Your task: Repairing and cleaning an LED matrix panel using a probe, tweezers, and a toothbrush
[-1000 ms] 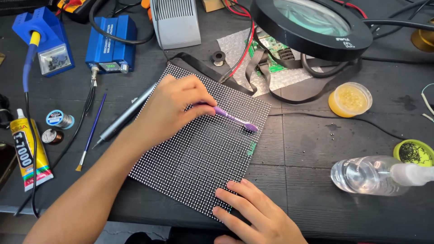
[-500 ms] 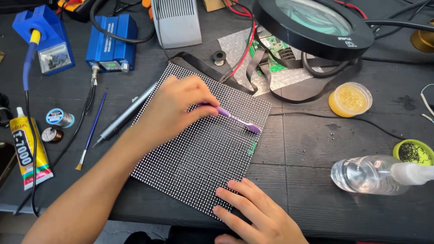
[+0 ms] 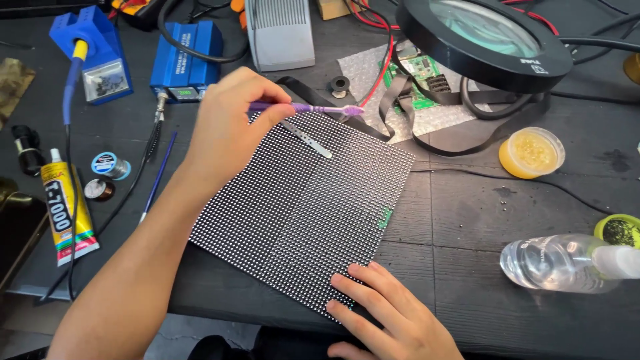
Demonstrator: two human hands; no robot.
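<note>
- A dotted LED panel [image 3: 300, 207] lies flat mid-table, its corners at 12, 3, 6 and 9 o'clock.
- Left hand [image 3: 230, 127], at the panel's 11 o'clock, pinches a purple toothbrush [image 3: 313, 109] whose bristles sit at the panel's 12 o'clock corner.
- Right hand [image 3: 390, 313], fingers spread flat, presses the 6 o'clock corner.
- Metal tweezers [image 3: 305, 139] rest on the panel below the brush.

- Purple toothbrush [image 3: 303, 107], in the left hand [image 3: 230, 127]: smooth plastic.
- Panel [image 3: 300, 207] under both hands: matt black, finely dotted.
- Table [image 3: 467, 220]: rough dark wood, seemingly.
- Bottle [image 3: 557, 263] right of the hands: clear glossy plastic.
</note>
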